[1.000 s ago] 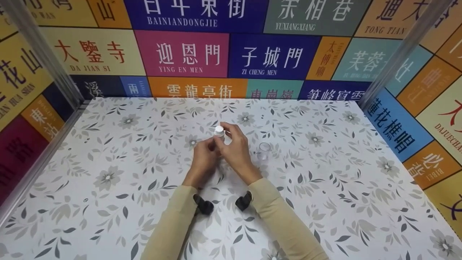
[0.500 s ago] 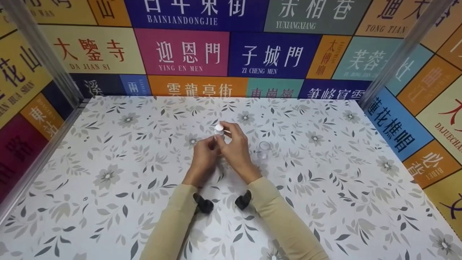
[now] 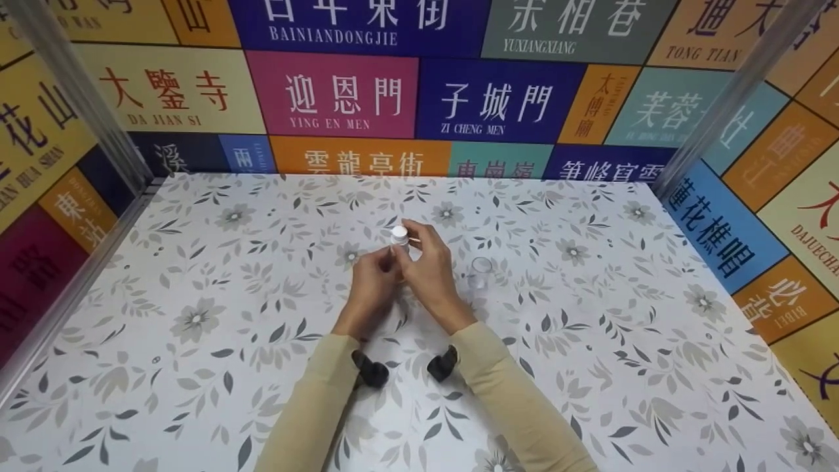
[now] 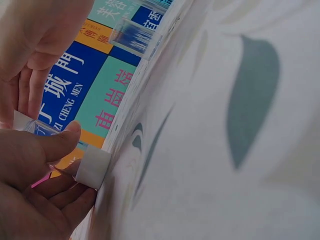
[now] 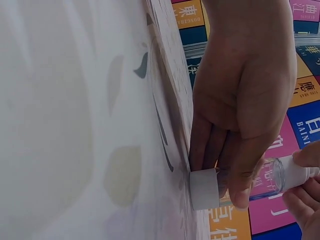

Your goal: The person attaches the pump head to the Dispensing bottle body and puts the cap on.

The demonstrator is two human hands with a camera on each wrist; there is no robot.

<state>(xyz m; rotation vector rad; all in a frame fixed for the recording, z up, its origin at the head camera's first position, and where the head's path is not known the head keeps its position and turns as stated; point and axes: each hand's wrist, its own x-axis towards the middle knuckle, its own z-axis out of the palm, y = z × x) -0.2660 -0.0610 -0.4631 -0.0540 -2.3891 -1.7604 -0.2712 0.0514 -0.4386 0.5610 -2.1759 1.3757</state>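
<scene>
Mid-table, both hands hold a small clear bottle (image 3: 399, 241) upright, its white top uppermost. My left hand (image 3: 373, 282) pinches the clear body low down, thumb against fingers, as the left wrist view shows. A white base (image 5: 205, 190) forms the bottle's lower end, at or just above the tabletop. My right hand (image 3: 429, 265) grips the white top (image 5: 292, 172) between thumb and fingers. In the head view, the hands hide most of the body. Right of the hands, a clear cylindrical cup or cap (image 3: 480, 274) stands on the table.
The table (image 3: 196, 380) has a white cover with grey leaves and flowers. Panels (image 3: 331, 98) with coloured blocks and lettering stand along its back and sides. Clear posts (image 3: 98, 111) rise at the back corners. A black wrist device (image 3: 370, 370) sits at each cuff.
</scene>
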